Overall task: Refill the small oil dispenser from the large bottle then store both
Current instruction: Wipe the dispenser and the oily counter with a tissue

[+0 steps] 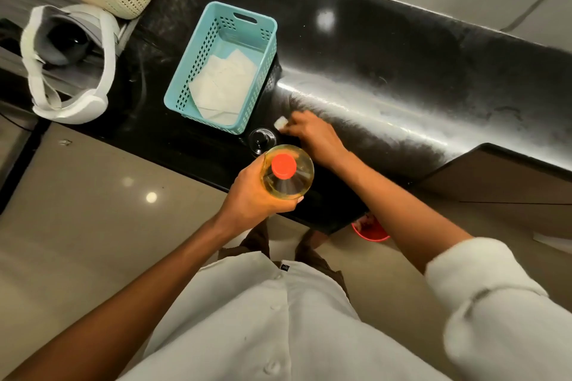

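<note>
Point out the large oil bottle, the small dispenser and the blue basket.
large oil bottle (288, 166): head view, on its red cap.
small dispenser (262, 140): head view, on its open glass mouth.
blue basket (184, 80): head view, on its left perforated wall.

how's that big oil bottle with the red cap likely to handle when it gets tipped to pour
The large bottle looks nearly full of yellow oil, so probably heavy for one hand. The left hand grips its smooth clear side, which may be slippery if oily. Its red cap is on, so nothing spills yet.
</note>
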Motion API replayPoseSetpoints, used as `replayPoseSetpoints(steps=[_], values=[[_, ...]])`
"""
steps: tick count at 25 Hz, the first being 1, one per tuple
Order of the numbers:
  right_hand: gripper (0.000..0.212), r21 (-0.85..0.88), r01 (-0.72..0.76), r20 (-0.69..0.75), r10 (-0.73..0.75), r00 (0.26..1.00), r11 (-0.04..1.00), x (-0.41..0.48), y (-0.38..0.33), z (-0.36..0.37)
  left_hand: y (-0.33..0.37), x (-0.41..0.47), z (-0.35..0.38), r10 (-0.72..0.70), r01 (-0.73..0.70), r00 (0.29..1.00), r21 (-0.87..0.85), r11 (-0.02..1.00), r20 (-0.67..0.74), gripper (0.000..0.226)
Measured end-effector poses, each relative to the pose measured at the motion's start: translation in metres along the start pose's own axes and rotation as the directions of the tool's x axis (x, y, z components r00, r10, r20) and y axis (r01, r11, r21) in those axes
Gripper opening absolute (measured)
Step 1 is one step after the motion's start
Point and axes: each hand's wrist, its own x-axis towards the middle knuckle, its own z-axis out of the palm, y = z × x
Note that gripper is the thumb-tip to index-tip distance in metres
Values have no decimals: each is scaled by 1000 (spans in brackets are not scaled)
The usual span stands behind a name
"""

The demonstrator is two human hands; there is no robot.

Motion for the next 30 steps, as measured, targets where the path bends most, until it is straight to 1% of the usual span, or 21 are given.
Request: replayPoseSetpoints(steps=[2, 4, 5, 6, 7, 8, 9, 10, 11, 12, 13, 15, 16, 18, 20, 23, 24, 25, 27, 28, 30], values=[[40, 20, 39, 57, -40, 998, 999, -62, -2, -5, -1, 0, 0, 8, -8, 1000, 8, 1000, 2, 85], [48, -15, 71, 126, -69, 990, 997, -121, 1, -20, 0, -2, 0, 15, -15, 1000, 27, 1000, 5, 79], [54, -43, 54, 121, -49, 992, 998, -140, 14, -27, 0, -3, -1, 17, -17, 1000, 31, 999, 2, 77], [59, -60, -18, 76, 23, 997, 998, -146, 34, -33, 1, -3, -1, 18, -18, 1000, 31, 999, -2, 76], [61, -71, -142, 11, 143, 990, 987, -141, 57, -36, 1, -3, -2, 18, -18, 1000, 28, 999, -3, 77], [59, -81, -288, -64, 283, 957, 954, -126, 76, -38, -1, -2, -1, 22, -21, 1000, 25, 999, -2, 79], [56, -72, -432, -137, 420, 897, 899, -105, 89, -41, -2, -2, -1, 28, -28, 1000, 22, 999, -1, 80], [54, -51, -534, -199, 515, 834, 844, -79, 95, -43, -4, -2, 0, 35, -35, 999, 21, 999, -2, 82], [53, -32, -583, -228, 562, 795, 812, -51, 93, -42, -5, -1, 1, 37, -37, 999, 18, 999, -7, 82], [48, -20, -592, -227, 573, 787, 806, -21, 83, -40, -5, -1, 2, 35, -35, 999, 14, 999, -12, 82], [41, -4, -573, -200, 561, 803, 820, 5, 67, -38, -6, -1, 2, 38, -38, 999, 8, 999, -15, 82], [27, -6, -445, -117, 441, 890, 896, 44, 29, -30, -8, -1, 2, 53, -53, 998, 0, 999, -17, 82], [26, -40, -346, -74, 342, 937, 937, 54, 13, -25, -8, 0, 2, 56, -56, 998, -2, 998, -20, 82], [38, -91, -133, 20, 135, 991, 987, 46, -4, -13, -7, 0, 3, 52, -53, 998, -7, 999, -28, 81], [48, -91, -7, 75, 14, 997, 996, 11, -7, -9, -6, 0, 2, 51, -51, 998, 5, 999, -26, 82], [47, -66, 146, 177, -133, 975, 987, -48, 3, -15, -6, 1, 2, 49, -48, 999, 46, 998, -10, 85], [49, -72, 157, 185, -142, 973, 985, -52, 12, -18, -6, 1, 2, 52, -52, 999, 51, 997, -8, 85], [54, -85, 122, 151, -108, 983, 989, -43, 24, -20, -7, 2, 2, 60, -60, 998, 53, 997, -7, 84], [63, -105, -65, 37, 69, 997, 992, -2, 41, -26, -7, 2, 2, 75, -75, 997, 49, 996, -6, 82], [61, -115, -157, -11, 157, 988, 981, 20, 44, -31, -8, 1, 2, 76, -75, 997, 48, 996, -11, 81], [51, -116, -245, -49, 240, 969, 963, 53, 38, -34, -8, 1, 3, 72, -71, 997, 53, 996, -15, 80]])
